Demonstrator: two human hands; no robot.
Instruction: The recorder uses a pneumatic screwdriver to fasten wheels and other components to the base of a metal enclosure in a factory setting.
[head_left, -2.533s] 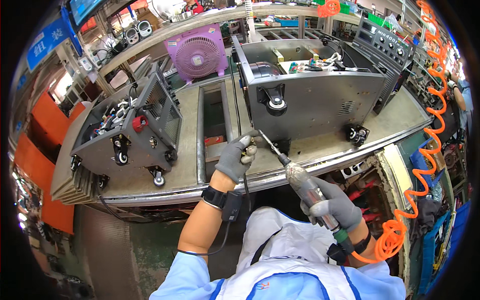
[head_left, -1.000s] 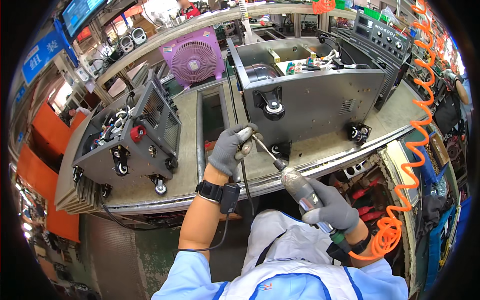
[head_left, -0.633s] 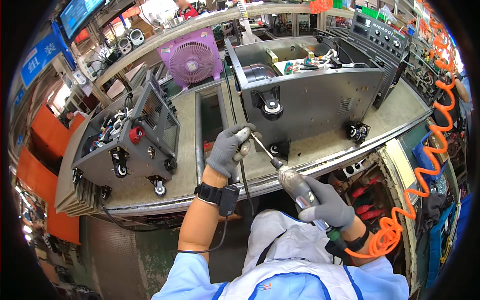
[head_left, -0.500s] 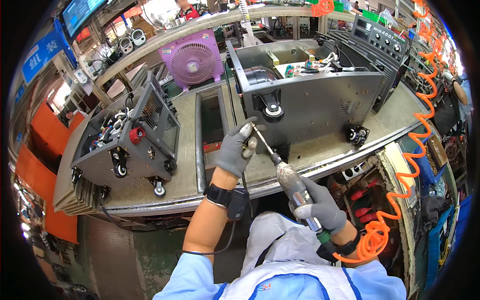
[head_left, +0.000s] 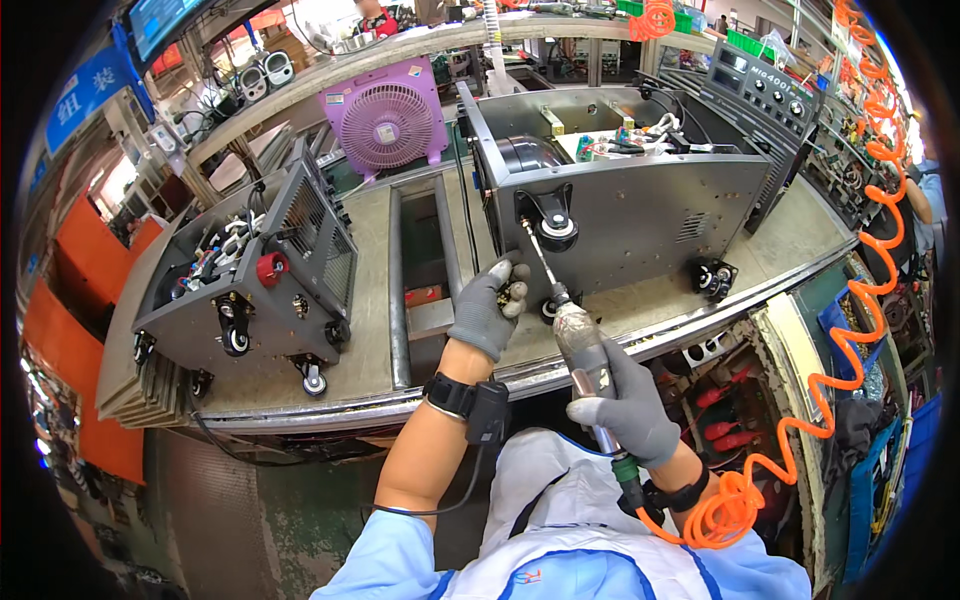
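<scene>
My right hand, in a grey glove, is wrapped around an air screwdriver with an orange coiled hose. Its long bit reaches up to the left side of a caster on the dark grey metal case; the tip meets the caster's mounting plate. Below and left of that tip is my gloved left hand, fingers curled around small brass-coloured screws. Another caster is on the case's near side at right. The case lies open at the top, with wires and a board inside.
A smaller grey case with casters stands at the left of the workbench. Behind are a purple fan and a black control panel. The orange hose coils down the right side. Red-handled tools lie below the bench edge.
The bit has left the fingers of my left hand and moved up to the caster plate. My left hand has moved slightly down and right, and its fingers have curled in.
</scene>
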